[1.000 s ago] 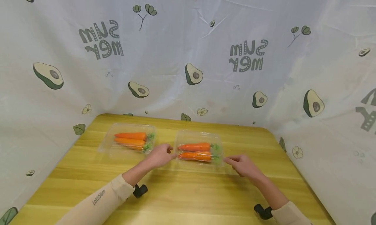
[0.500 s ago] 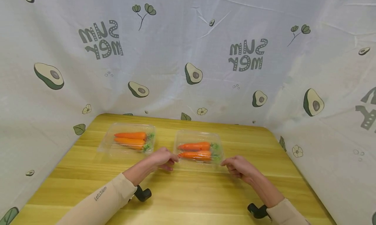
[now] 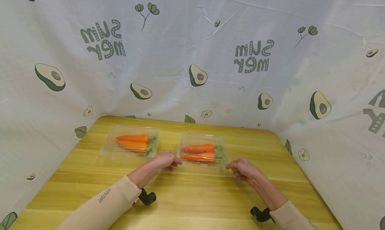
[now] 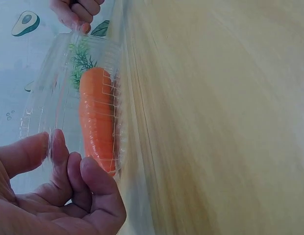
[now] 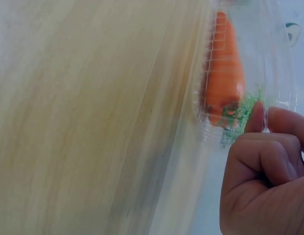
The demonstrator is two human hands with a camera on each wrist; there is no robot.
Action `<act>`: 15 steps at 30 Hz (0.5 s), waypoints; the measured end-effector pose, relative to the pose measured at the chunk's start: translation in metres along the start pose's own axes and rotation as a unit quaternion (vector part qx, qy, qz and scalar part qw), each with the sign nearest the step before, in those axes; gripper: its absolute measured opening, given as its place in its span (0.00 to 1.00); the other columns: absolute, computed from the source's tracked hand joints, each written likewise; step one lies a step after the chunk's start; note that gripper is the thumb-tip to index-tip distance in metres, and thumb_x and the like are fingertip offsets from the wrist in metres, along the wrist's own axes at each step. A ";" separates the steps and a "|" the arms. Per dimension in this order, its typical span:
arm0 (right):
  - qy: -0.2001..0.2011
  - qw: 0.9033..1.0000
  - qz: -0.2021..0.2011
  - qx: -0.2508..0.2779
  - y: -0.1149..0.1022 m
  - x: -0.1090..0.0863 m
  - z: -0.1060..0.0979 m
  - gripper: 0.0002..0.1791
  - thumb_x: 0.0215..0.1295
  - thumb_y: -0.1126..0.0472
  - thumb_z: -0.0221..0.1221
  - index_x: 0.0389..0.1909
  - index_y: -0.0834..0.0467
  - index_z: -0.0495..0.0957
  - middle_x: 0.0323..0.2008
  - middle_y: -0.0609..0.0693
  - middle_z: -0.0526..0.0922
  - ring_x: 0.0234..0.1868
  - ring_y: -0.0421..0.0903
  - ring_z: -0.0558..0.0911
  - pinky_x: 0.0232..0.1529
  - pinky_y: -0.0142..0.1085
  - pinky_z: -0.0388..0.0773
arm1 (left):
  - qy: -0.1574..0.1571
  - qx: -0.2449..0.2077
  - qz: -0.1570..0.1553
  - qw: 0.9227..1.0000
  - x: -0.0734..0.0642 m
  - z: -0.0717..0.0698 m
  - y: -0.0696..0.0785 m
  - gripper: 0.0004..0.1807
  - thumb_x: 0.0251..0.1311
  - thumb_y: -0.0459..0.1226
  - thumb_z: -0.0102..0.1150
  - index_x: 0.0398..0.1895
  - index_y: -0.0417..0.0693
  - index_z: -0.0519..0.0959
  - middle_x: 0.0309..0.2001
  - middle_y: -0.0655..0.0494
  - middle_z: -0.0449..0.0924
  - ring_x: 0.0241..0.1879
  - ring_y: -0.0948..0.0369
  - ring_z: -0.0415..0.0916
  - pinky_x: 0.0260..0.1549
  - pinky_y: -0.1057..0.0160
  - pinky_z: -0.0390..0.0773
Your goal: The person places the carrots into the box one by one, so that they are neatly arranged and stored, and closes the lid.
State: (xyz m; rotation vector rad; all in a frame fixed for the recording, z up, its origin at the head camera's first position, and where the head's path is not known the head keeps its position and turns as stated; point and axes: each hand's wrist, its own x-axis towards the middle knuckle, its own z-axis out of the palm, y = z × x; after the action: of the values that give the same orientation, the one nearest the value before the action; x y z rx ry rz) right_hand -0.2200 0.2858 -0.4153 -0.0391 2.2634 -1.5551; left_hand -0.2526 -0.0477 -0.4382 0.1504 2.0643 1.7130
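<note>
A clear plastic clamshell box [image 3: 202,136] with two carrots [image 3: 198,149] inside rests on the table, its lid over them. At its near left corner my left hand [image 3: 166,160] pinches the rim between thumb and index finger; the left wrist view shows this pinch on the box edge [image 4: 56,93]. My right hand [image 3: 244,170] pinches the rim at the near right corner, beside the green carrot tops [image 5: 247,105]. In the right wrist view its other fingers are curled into the palm.
To the left lies a second clear clamshell box [image 3: 112,133], also with two carrots [image 3: 132,144] in it. Both boxes are on a wooden table [image 3: 192,196]. A patterned curtain [image 3: 174,49] hangs behind the table and along both sides.
Both hands have closed onto the near corners of the right-hand box; the left hand moved slightly right and nearer, the right hand slightly left. The boxes have barely shifted.
</note>
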 end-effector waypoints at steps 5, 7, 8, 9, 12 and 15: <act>0.005 1.000 -0.007 -0.005 -0.003 0.003 0.000 0.13 0.72 0.61 0.56 0.32 0.66 0.80 0.12 0.41 0.53 0.14 0.37 0.51 0.19 0.31 0.53 | 0.017 -0.005 0.005 1.000 0.001 0.002 0.001 0.08 0.64 0.31 0.58 0.30 0.35 0.82 0.19 0.57 0.63 0.22 0.61 0.59 0.23 0.66 0.67; 0.013 1.000 -0.009 -0.004 -0.003 0.004 -0.001 0.12 0.72 0.61 0.56 0.34 0.67 0.81 0.12 0.41 0.53 0.14 0.37 0.51 0.18 0.31 0.53 | 0.022 -0.006 0.006 1.000 0.002 0.003 0.001 0.08 0.65 0.31 0.58 0.31 0.34 0.82 0.20 0.56 0.63 0.22 0.61 0.58 0.24 0.66 0.66; 0.018 1.000 -0.008 -0.002 -0.003 0.005 -0.001 0.12 0.71 0.61 0.57 0.34 0.67 0.81 0.12 0.41 0.53 0.14 0.37 0.51 0.18 0.31 0.53 | 0.025 -0.003 0.006 1.000 0.003 0.003 0.001 0.09 0.65 0.32 0.58 0.33 0.33 0.83 0.20 0.56 0.63 0.22 0.61 0.58 0.24 0.66 0.67; 0.024 1.000 -0.006 -0.002 -0.002 0.006 -0.001 0.12 0.71 0.61 0.57 0.31 0.65 0.80 0.12 0.41 0.53 0.14 0.37 0.51 0.18 0.30 0.53 | 0.028 0.001 0.006 1.000 0.003 0.003 0.000 0.10 0.65 0.33 0.58 0.36 0.32 0.84 0.21 0.56 0.65 0.23 0.61 0.60 0.24 0.66 0.68; 0.037 0.999 0.001 0.003 0.001 0.009 -0.001 0.12 0.71 0.61 0.58 0.26 0.60 0.79 0.11 0.41 0.53 0.13 0.38 0.51 0.17 0.30 0.53 | 0.032 0.008 0.001 0.999 0.004 0.004 -0.001 0.12 0.65 0.35 0.59 0.41 0.32 0.85 0.24 0.56 0.67 0.25 0.62 0.63 0.25 0.67 0.72; 0.043 0.999 0.007 0.012 0.004 0.010 -0.002 0.16 0.69 0.61 0.59 0.19 0.56 0.73 0.11 0.41 0.53 0.13 0.38 0.51 0.16 0.30 0.53 | 0.032 0.007 -0.001 0.999 0.006 0.004 -0.002 0.13 0.65 0.36 0.59 0.43 0.34 0.85 0.26 0.56 0.68 0.25 0.61 0.64 0.25 0.66 0.72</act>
State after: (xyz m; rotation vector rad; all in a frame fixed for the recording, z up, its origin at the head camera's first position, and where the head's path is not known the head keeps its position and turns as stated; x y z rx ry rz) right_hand -0.2289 0.2867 -0.4216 0.0517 2.3046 -1.6044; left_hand -0.2563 -0.0419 -0.4422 0.0992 2.1233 1.7238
